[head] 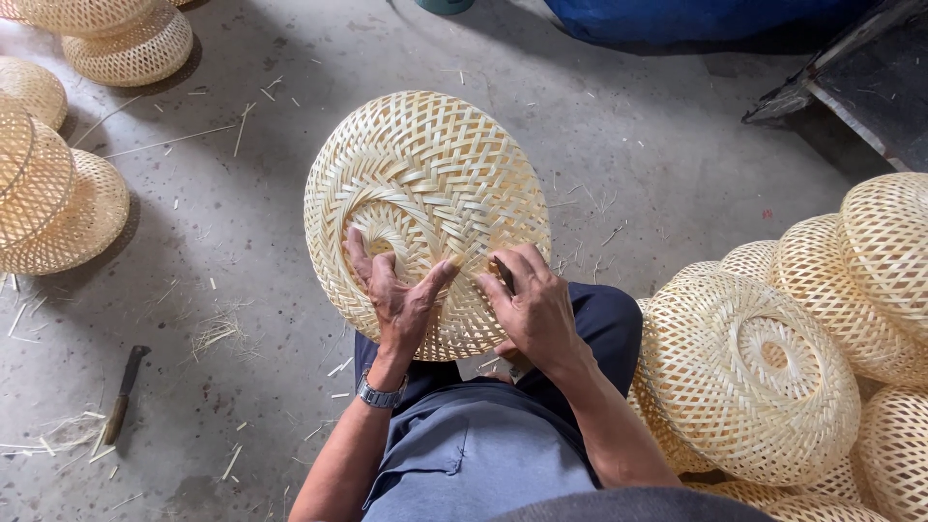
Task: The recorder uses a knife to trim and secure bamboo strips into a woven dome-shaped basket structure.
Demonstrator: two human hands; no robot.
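Two hands press on a round woven bamboo shade (425,193) that rests against the person's knees, its spiral centre facing up. The left hand (396,295) lies spread, fingers open and flat on the weave near the centre hole, grasping nothing; a metal wristwatch (380,394) sits on that wrist. The right hand (536,309) is curled around a small dark tool (504,275) (only its tip shows above the fingers), with the thumb pushing on the shade's lower edge.

Beyond the hands, the floor (628,145) is bare grey concrete, speckled and scattered with thin bamboo slivers (217,329). To the left of the left hand, a knife (124,391) with a dark blade lies on the floor among offcuts. Further left and up, several finished woven shades (58,193) sit stacked. Right of the right hand, a heap of more woven shades (764,367) crowds against the person's leg. Above that, at the far edge, a blue tarp (696,17) and a dark flat board (870,77) show.
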